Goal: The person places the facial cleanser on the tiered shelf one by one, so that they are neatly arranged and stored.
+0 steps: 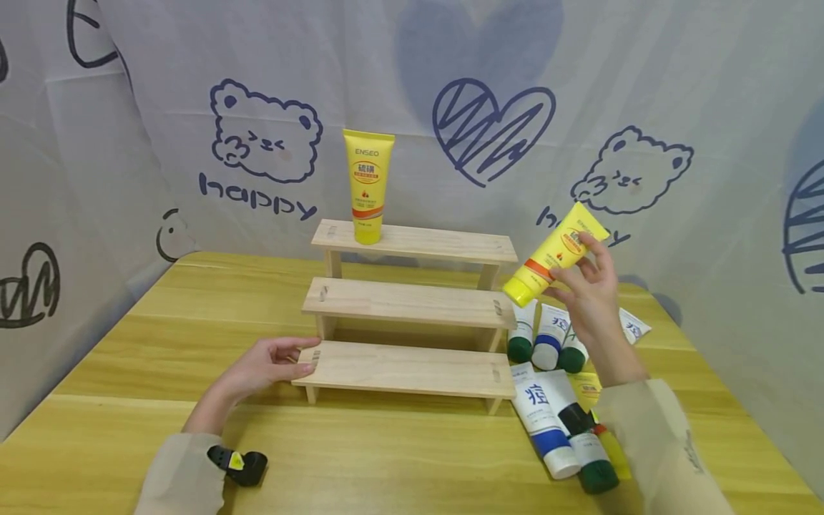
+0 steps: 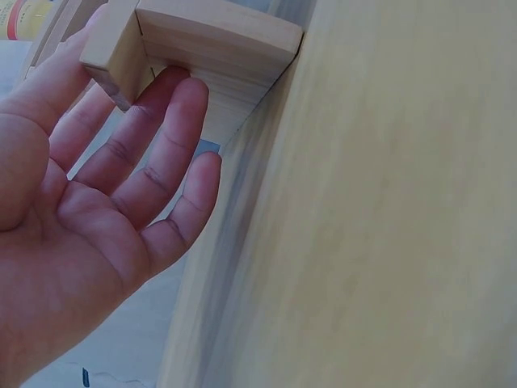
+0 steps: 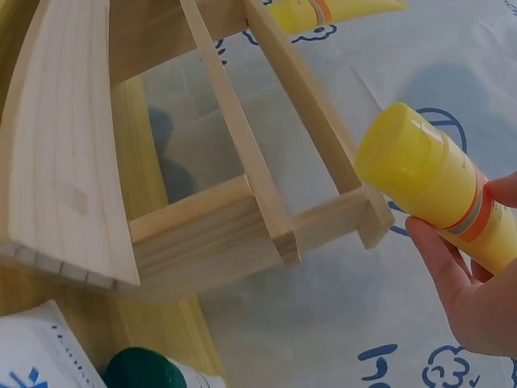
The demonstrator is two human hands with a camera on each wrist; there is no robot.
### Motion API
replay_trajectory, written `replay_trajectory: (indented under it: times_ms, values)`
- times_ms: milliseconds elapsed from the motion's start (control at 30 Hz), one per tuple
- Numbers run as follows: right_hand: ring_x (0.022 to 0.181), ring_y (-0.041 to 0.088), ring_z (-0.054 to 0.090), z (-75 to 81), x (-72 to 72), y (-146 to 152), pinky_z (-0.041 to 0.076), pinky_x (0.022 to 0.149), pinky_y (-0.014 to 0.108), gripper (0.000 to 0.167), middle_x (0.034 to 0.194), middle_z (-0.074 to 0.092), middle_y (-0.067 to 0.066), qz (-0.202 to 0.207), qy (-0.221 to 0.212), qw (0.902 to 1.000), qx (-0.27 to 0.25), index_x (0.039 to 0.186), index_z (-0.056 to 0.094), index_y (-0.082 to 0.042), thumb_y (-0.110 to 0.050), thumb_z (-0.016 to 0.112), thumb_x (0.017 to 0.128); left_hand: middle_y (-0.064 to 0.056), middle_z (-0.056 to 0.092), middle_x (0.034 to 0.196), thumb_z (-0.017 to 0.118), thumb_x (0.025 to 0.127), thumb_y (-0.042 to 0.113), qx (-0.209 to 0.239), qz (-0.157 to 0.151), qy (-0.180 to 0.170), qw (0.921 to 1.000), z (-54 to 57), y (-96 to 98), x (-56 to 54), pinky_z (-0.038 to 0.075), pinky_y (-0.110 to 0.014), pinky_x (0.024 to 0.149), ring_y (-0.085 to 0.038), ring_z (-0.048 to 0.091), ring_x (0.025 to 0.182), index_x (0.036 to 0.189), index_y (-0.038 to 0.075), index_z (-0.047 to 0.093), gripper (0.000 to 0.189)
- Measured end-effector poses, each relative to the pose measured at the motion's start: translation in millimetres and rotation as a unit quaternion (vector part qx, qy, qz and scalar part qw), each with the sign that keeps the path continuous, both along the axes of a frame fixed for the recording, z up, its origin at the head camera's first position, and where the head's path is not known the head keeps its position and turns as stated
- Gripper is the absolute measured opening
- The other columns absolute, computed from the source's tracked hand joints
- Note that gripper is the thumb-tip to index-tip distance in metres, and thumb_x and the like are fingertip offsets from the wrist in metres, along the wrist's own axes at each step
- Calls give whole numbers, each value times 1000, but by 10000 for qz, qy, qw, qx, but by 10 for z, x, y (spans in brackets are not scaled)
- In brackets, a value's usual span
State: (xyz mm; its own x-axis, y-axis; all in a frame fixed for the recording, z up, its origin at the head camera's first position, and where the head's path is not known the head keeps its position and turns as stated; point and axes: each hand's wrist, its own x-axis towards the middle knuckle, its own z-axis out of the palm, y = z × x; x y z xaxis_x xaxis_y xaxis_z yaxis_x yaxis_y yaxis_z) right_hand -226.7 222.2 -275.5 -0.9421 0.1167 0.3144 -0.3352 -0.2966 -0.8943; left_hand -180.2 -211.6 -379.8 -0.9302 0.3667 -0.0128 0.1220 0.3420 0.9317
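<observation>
My right hand (image 1: 589, 286) holds a yellow squeeze tube (image 1: 547, 261) tilted in the air, its cap low and to the left, off the right end of the three-step wooden stand (image 1: 405, 300). In the right wrist view the tube's yellow cap (image 3: 401, 153) points toward the stand's upper steps. My left hand (image 1: 267, 368) grips the left end of the lowest step, with thumb and fingers around the board's end. The left wrist view shows several fingers (image 2: 174, 153) by the step's underside and leg. Another yellow tube (image 1: 367, 189) stands upright, cap down, on the top step's left part.
Right of the stand, white tubes with blue, white or green caps (image 1: 547, 422) lie on the wooden table (image 1: 360, 465), some overlapping. A yellow tube (image 1: 587, 386) lies partly hidden among them. A printed cloth (image 1: 399, 64) hangs behind the table.
</observation>
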Motion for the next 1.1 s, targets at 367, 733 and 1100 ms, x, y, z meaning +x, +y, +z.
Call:
replay_trajectory:
  times_ms: [367, 733, 1100]
  values:
    - [105, 25, 47, 51, -149, -279, 50, 68, 33, 58, 123, 35, 11, -19, 308, 9992, -250, 128, 40, -15, 17, 52, 80, -12, 48, 90, 65, 83, 18, -54, 36, 19, 10000, -1, 3, -7, 43, -29, 61, -19, 44, 74, 125, -4, 48, 51]
    - [98, 26, 54, 96, -276, -583, 50, 68, 31, 60, 123, 37, 13, -109, 684, 9976, 22, 128, 39, -15, 14, 56, 79, -13, 48, 93, 65, 83, 18, -76, 13, 26, 10000, -18, -9, -16, 43, -30, 62, -20, 44, 77, 126, -4, 48, 51]
    - [95, 28, 55, 194, -386, -857, 50, 68, 32, 58, 121, 41, 12, -108, 816, 9964, -189, 127, 41, -12, 16, 56, 78, -13, 48, 93, 64, 83, 19, -98, 41, -12, 9999, -1, -4, -9, 43, -30, 62, -21, 43, 77, 126, -3, 48, 51]
